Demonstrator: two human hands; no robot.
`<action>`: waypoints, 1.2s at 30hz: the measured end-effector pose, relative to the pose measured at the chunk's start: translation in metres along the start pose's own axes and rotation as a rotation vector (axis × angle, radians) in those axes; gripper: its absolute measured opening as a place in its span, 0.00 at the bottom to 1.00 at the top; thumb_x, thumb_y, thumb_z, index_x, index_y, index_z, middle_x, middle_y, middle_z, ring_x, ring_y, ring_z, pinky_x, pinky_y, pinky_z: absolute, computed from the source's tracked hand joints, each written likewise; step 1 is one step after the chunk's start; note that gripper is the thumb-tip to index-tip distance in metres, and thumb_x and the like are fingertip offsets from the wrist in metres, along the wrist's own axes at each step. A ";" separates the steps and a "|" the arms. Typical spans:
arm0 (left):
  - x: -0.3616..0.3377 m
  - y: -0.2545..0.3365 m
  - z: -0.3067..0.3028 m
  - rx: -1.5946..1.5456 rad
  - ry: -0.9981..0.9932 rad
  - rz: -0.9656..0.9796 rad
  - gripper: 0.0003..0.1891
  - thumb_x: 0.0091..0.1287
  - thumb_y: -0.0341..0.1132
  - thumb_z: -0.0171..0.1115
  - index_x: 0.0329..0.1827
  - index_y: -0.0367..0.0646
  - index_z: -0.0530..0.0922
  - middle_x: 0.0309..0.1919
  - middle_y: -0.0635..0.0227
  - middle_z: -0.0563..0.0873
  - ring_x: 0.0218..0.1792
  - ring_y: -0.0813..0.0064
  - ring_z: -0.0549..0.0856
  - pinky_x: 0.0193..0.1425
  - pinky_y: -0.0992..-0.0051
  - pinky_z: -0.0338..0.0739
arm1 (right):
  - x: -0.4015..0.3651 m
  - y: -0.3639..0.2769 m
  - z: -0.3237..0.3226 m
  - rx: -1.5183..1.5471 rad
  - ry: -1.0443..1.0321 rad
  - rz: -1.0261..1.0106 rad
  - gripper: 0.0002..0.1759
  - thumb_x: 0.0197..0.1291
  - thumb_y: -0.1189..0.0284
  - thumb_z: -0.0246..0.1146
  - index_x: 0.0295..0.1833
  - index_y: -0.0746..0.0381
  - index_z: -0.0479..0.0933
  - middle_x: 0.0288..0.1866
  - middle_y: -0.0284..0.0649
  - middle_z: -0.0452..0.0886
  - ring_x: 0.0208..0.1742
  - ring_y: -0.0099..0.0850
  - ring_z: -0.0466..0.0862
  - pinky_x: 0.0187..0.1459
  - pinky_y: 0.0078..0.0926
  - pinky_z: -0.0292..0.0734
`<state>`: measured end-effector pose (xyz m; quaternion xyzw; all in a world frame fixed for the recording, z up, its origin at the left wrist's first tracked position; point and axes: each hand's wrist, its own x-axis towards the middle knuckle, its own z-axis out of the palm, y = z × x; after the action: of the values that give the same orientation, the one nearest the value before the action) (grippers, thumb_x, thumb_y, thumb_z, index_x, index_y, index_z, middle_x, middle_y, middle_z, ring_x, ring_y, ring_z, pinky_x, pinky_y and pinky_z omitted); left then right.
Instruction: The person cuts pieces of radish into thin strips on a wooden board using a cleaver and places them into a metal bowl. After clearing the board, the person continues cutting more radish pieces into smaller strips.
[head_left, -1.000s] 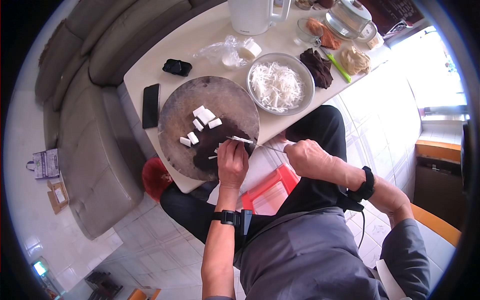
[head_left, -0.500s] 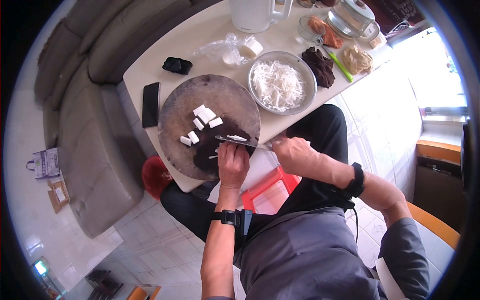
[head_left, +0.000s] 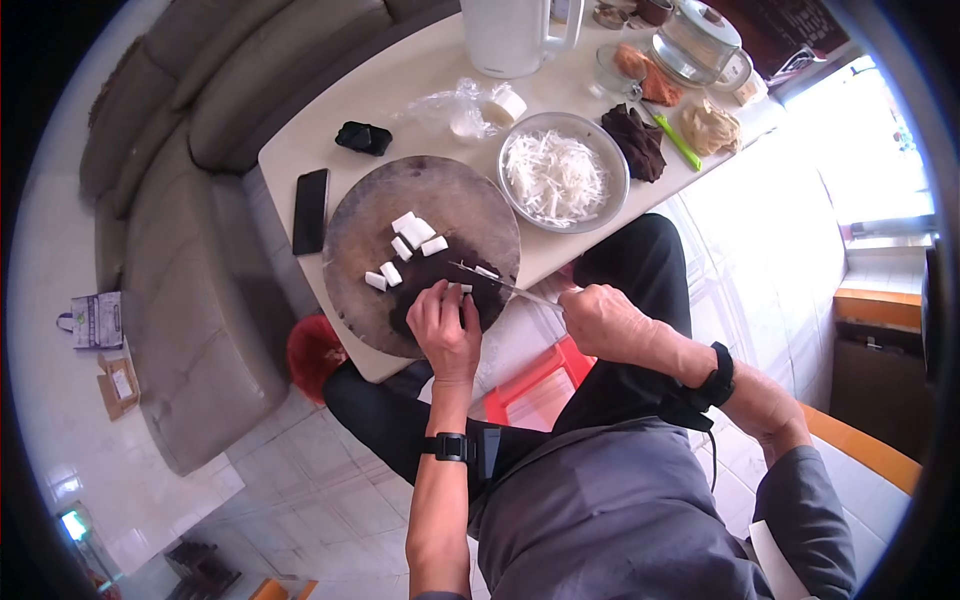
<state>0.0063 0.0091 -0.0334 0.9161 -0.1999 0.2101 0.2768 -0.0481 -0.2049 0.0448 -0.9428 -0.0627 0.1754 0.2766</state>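
The left hand [head_left: 446,332] rests at the near edge of a round chopping board [head_left: 372,212], its fingers bent and a little apart. A small white piece [head_left: 461,288] lies at these fingertips; if they pinch it or only press it down, I cannot tell. The right hand [head_left: 606,322] is closed around the handle of a knife [head_left: 512,288]. The thin metal blade points away to the left of this hand and passes just beyond the left fingertips, with a thin white slice [head_left: 487,271] beside it.

The board has a worn, brownish-grey surface, with a dark patch around the left fingers. Ahead of the left hand lie several smooth white blocks [head_left: 418,234] – short, with straight sides – some touching, others apart.

Farther ahead of the right hand, a round metal-looking bowl [head_left: 615,190] holds a loose heap of thin white shreds [head_left: 556,178]. Beyond the left hand and the board, a clear, wrinkled plastic bag [head_left: 445,106] lies on the pale, smooth desk [head_left: 420,75]. To the left of the left hand, past the board, is a flat black phone [head_left: 311,212] – rectangular and shiny.
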 end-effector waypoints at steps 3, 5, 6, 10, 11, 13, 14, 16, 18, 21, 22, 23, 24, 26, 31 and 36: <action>-0.002 -0.006 -0.003 -0.002 -0.040 0.010 0.09 0.53 0.27 0.65 0.38 0.39 0.80 0.42 0.63 0.82 0.47 0.61 0.79 0.55 0.63 0.68 | -0.003 -0.002 0.002 -0.026 -0.050 -0.009 0.05 0.45 0.78 0.58 0.29 0.69 0.72 0.21 0.56 0.76 0.28 0.54 0.80 0.31 0.48 0.75; -0.002 -0.007 -0.003 -0.001 -0.047 0.019 0.09 0.53 0.27 0.64 0.37 0.40 0.81 0.42 0.64 0.82 0.47 0.62 0.79 0.54 0.64 0.68 | -0.006 -0.004 0.001 -0.014 -0.022 -0.007 0.05 0.45 0.78 0.58 0.28 0.69 0.72 0.22 0.56 0.77 0.28 0.54 0.80 0.31 0.48 0.75; -0.001 -0.006 -0.003 0.000 -0.054 0.035 0.09 0.52 0.27 0.64 0.37 0.40 0.81 0.42 0.64 0.82 0.47 0.62 0.79 0.54 0.64 0.68 | -0.007 -0.003 0.001 -0.015 -0.022 -0.007 0.05 0.45 0.78 0.58 0.28 0.69 0.72 0.22 0.56 0.77 0.28 0.54 0.80 0.31 0.48 0.75; 0.003 -0.007 -0.002 0.002 -0.084 0.129 0.09 0.52 0.27 0.64 0.36 0.40 0.81 0.41 0.65 0.82 0.46 0.63 0.79 0.54 0.64 0.68 | -0.008 -0.001 0.001 0.004 -0.019 0.043 0.04 0.45 0.78 0.57 0.27 0.69 0.71 0.22 0.57 0.77 0.28 0.54 0.80 0.32 0.47 0.75; 0.005 -0.007 -0.001 0.001 -0.085 0.129 0.09 0.52 0.27 0.64 0.36 0.40 0.81 0.41 0.65 0.82 0.46 0.63 0.79 0.54 0.64 0.68 | -0.007 0.000 0.000 -0.002 -0.024 0.062 0.04 0.45 0.78 0.57 0.27 0.69 0.71 0.22 0.57 0.77 0.28 0.54 0.80 0.32 0.47 0.76; 0.009 -0.006 -0.001 0.004 -0.115 0.166 0.09 0.52 0.27 0.64 0.36 0.41 0.81 0.41 0.66 0.82 0.46 0.65 0.79 0.53 0.63 0.67 | -0.002 0.001 -0.001 -0.016 0.000 0.060 0.04 0.45 0.79 0.57 0.27 0.69 0.71 0.22 0.56 0.77 0.28 0.54 0.80 0.32 0.47 0.76; 0.009 -0.005 -0.001 0.004 -0.116 0.166 0.09 0.52 0.27 0.64 0.36 0.41 0.81 0.41 0.66 0.82 0.46 0.65 0.79 0.53 0.63 0.67 | 0.000 0.001 -0.001 -0.031 0.024 0.058 0.03 0.46 0.79 0.57 0.27 0.69 0.71 0.22 0.56 0.77 0.28 0.54 0.80 0.32 0.47 0.76; 0.008 -0.003 0.000 0.034 -0.097 0.199 0.08 0.53 0.27 0.64 0.37 0.41 0.81 0.40 0.68 0.82 0.47 0.66 0.78 0.53 0.64 0.66 | 0.001 -0.001 -0.002 -0.028 0.041 0.045 0.04 0.46 0.79 0.57 0.27 0.69 0.71 0.22 0.56 0.77 0.27 0.54 0.80 0.31 0.47 0.76; 0.005 -0.003 0.000 0.032 -0.084 0.183 0.08 0.53 0.28 0.63 0.37 0.41 0.81 0.40 0.68 0.82 0.47 0.66 0.78 0.54 0.64 0.65 | -0.001 -0.001 -0.001 -0.026 0.057 0.039 0.04 0.46 0.79 0.57 0.28 0.69 0.71 0.21 0.55 0.77 0.26 0.54 0.80 0.30 0.48 0.75; 0.005 -0.001 -0.002 0.043 -0.071 0.167 0.08 0.54 0.28 0.63 0.38 0.42 0.81 0.38 0.69 0.81 0.46 0.67 0.78 0.54 0.64 0.64 | -0.005 -0.002 0.002 -0.045 0.028 -0.010 0.04 0.45 0.79 0.58 0.28 0.69 0.71 0.21 0.55 0.76 0.26 0.53 0.80 0.29 0.47 0.75; 0.005 0.000 -0.003 0.055 -0.073 0.169 0.09 0.54 0.28 0.64 0.38 0.42 0.81 0.38 0.69 0.81 0.46 0.67 0.78 0.54 0.64 0.64 | -0.006 -0.002 0.002 -0.051 0.026 -0.033 0.04 0.44 0.79 0.58 0.28 0.69 0.71 0.21 0.54 0.76 0.26 0.53 0.80 0.29 0.47 0.75; 0.005 0.000 -0.004 0.054 -0.075 0.168 0.09 0.54 0.28 0.64 0.38 0.42 0.81 0.38 0.69 0.81 0.46 0.67 0.78 0.54 0.64 0.64 | -0.007 -0.002 0.001 -0.058 0.024 -0.057 0.05 0.44 0.79 0.58 0.29 0.69 0.71 0.20 0.54 0.76 0.26 0.52 0.80 0.29 0.47 0.75; 0.004 0.001 -0.004 0.059 -0.082 0.150 0.08 0.54 0.28 0.64 0.38 0.42 0.81 0.37 0.68 0.81 0.46 0.66 0.78 0.54 0.64 0.64 | -0.007 -0.002 0.000 -0.058 0.022 -0.057 0.05 0.44 0.79 0.58 0.29 0.69 0.71 0.20 0.54 0.76 0.26 0.52 0.80 0.29 0.47 0.75; 0.004 0.003 -0.003 0.064 -0.090 0.133 0.08 0.54 0.28 0.64 0.37 0.41 0.81 0.37 0.68 0.80 0.45 0.66 0.78 0.54 0.63 0.64 | -0.008 -0.002 -0.003 -0.061 0.064 -0.078 0.05 0.48 0.79 0.56 0.23 0.67 0.68 0.17 0.52 0.73 0.22 0.52 0.78 0.26 0.45 0.73; -0.001 0.000 0.008 -0.040 -0.039 0.197 0.07 0.53 0.28 0.63 0.36 0.39 0.80 0.36 0.64 0.80 0.43 0.63 0.78 0.52 0.61 0.67 | -0.007 0.000 -0.005 -0.086 0.074 -0.139 0.03 0.47 0.80 0.56 0.25 0.67 0.69 0.19 0.52 0.75 0.23 0.50 0.79 0.27 0.44 0.74; -0.004 -0.002 0.008 -0.032 -0.076 0.192 0.08 0.52 0.27 0.63 0.35 0.38 0.80 0.36 0.62 0.80 0.44 0.59 0.78 0.52 0.61 0.67 | -0.007 0.001 -0.004 -0.125 0.043 -0.188 0.03 0.46 0.79 0.57 0.27 0.68 0.70 0.21 0.51 0.76 0.24 0.49 0.79 0.28 0.43 0.75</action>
<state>0.0064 0.0070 -0.0420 0.8954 -0.3006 0.1974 0.2624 -0.0530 -0.2096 0.0492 -0.9517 -0.1555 0.1241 0.2340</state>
